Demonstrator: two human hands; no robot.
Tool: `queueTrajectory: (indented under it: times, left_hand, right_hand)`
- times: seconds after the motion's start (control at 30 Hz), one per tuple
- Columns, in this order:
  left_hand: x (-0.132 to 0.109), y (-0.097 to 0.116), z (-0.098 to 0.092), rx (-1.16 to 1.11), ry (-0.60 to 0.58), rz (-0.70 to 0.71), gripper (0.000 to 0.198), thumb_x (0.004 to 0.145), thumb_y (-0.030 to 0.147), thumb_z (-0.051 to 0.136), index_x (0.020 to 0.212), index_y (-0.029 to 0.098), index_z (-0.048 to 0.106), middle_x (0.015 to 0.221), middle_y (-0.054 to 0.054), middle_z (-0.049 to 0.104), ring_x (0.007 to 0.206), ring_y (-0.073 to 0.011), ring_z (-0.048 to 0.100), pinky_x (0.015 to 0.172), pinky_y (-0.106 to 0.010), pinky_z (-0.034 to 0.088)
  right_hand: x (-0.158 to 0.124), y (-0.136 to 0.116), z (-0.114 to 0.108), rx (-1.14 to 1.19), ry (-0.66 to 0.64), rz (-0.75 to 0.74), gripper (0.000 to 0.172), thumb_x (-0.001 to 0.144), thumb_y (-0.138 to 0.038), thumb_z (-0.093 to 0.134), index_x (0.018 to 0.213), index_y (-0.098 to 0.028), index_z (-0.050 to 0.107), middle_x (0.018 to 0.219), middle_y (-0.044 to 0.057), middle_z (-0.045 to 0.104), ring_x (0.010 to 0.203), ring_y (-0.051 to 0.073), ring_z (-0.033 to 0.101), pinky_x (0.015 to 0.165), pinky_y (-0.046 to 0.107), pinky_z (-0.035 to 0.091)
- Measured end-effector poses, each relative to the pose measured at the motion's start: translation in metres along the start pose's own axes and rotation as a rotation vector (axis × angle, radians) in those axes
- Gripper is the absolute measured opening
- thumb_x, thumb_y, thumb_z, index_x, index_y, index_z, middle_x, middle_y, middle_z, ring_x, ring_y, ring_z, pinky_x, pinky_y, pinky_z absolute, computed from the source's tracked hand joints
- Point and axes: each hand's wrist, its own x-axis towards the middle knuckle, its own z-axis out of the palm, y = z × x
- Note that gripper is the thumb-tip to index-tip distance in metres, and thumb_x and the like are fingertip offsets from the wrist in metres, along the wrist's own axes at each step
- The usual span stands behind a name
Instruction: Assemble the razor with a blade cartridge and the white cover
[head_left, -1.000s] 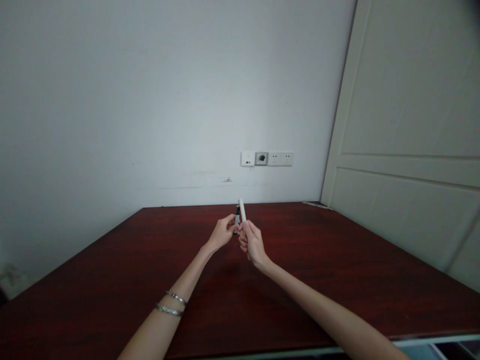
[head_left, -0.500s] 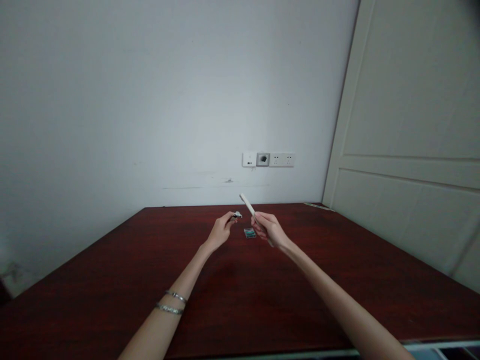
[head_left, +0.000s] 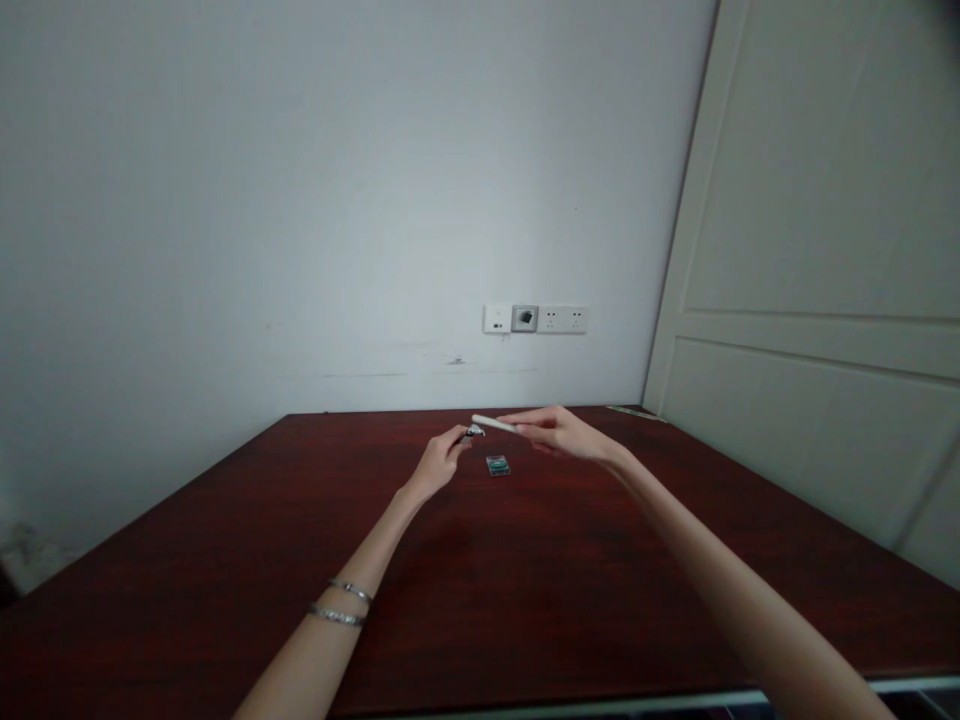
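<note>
My left hand (head_left: pixel 442 455) is closed, its fingertips pinching a small black-and-silver piece (head_left: pixel 475 431) whose exact kind I cannot make out. My right hand (head_left: pixel 566 433) grips a slim white stick (head_left: pixel 493 424) between thumb and fingers. The stick points left, with its tip just over the small piece; whether the two touch is unclear. Below them on the dark red-brown table (head_left: pixel 480 590) lies a little clear case (head_left: pixel 498 466) with something teal inside.
A pale wall (head_left: pixel 375 250) rises behind the table, with a row of sockets (head_left: pixel 561 319) and a switch plate (head_left: pixel 497 319). To the right stands a white panelled door (head_left: pixel 817 360). A flat strip (head_left: pixel 636 412) lies at the far right corner.
My right hand has turned and risen, bringing the white stick from a steep slant to nearly level and its tip down to the small piece. My left hand has hardly moved.
</note>
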Motion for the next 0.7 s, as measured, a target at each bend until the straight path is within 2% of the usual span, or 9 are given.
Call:
queueTrajectory:
  times: [0.1, 0.23, 0.33, 0.47, 0.6, 0.7]
  left_hand:
    - [0.0002, -0.001, 0.0003, 0.018, -0.018, 0.004, 0.02, 0.082, 0.016, 0.044, 0.095, 0.015, 0.059, 0.092, -0.005, 0.065, 0.087, -0.016, 0.059, 0.08, -0.024, 0.041]
    - [0.0003, -0.0034, 0.0009, 0.043, -0.018, -0.004, 0.019, 0.082, 0.017, 0.045, 0.095, 0.015, 0.059, 0.089, -0.004, 0.065, 0.083, -0.0156, 0.06, 0.079, -0.025, 0.042]
    - [0.0, -0.0052, 0.0012, 0.041, -0.017, 0.015, 0.019, 0.082, 0.018, 0.045, 0.095, 0.016, 0.059, 0.09, -0.004, 0.065, 0.084, -0.0158, 0.059, 0.079, -0.025, 0.042]
    - [-0.0003, -0.0071, 0.0015, 0.032, -0.004, -0.01, 0.017, 0.083, 0.02, 0.045, 0.092, 0.016, 0.058, 0.086, -0.004, 0.065, 0.081, -0.0157, 0.06, 0.076, -0.024, 0.042]
    - [-0.0004, -0.0086, 0.0021, 0.023, 0.002, -0.011, 0.018, 0.082, 0.02, 0.046, 0.096, 0.017, 0.058, 0.087, -0.003, 0.065, 0.081, -0.0152, 0.06, 0.076, -0.024, 0.042]
    - [-0.0006, -0.0092, 0.0023, 0.013, 0.02, -0.025, 0.016, 0.082, 0.02, 0.047, 0.092, 0.016, 0.058, 0.084, -0.003, 0.065, 0.079, -0.015, 0.06, 0.075, -0.023, 0.042]
  right_hand:
    - [0.0022, -0.0008, 0.0004, -0.088, -0.146, 0.042, 0.043, 0.077, -0.036, 0.056, 0.114, -0.016, 0.061, 0.046, -0.006, 0.041, 0.041, 0.006, 0.031, 0.04, 0.018, 0.021]
    - [0.0035, -0.0023, 0.002, -0.151, -0.062, -0.016, 0.046, 0.081, -0.04, 0.051, 0.12, -0.017, 0.056, 0.052, -0.005, 0.039, 0.047, 0.006, 0.031, 0.043, 0.019, 0.023]
    - [0.0045, -0.0017, 0.0029, -0.175, -0.142, 0.024, 0.048, 0.081, -0.042, 0.05, 0.12, -0.016, 0.056, 0.052, -0.005, 0.038, 0.047, 0.006, 0.03, 0.043, 0.02, 0.023]
    - [0.0057, 0.0007, 0.0019, -0.17, -0.002, -0.052, 0.047, 0.083, -0.043, 0.047, 0.121, -0.017, 0.055, 0.054, -0.004, 0.038, 0.049, 0.007, 0.031, 0.046, 0.02, 0.025]
    - [0.0066, 0.0027, -0.0024, -0.189, -0.126, 0.01, 0.048, 0.081, -0.044, 0.049, 0.121, -0.019, 0.056, 0.052, -0.005, 0.038, 0.046, 0.007, 0.031, 0.044, 0.02, 0.024]
    - [0.0083, 0.0035, -0.0062, -0.166, -0.026, -0.008, 0.049, 0.082, -0.044, 0.047, 0.124, -0.018, 0.052, 0.051, -0.006, 0.036, 0.045, 0.006, 0.03, 0.042, 0.02, 0.023]
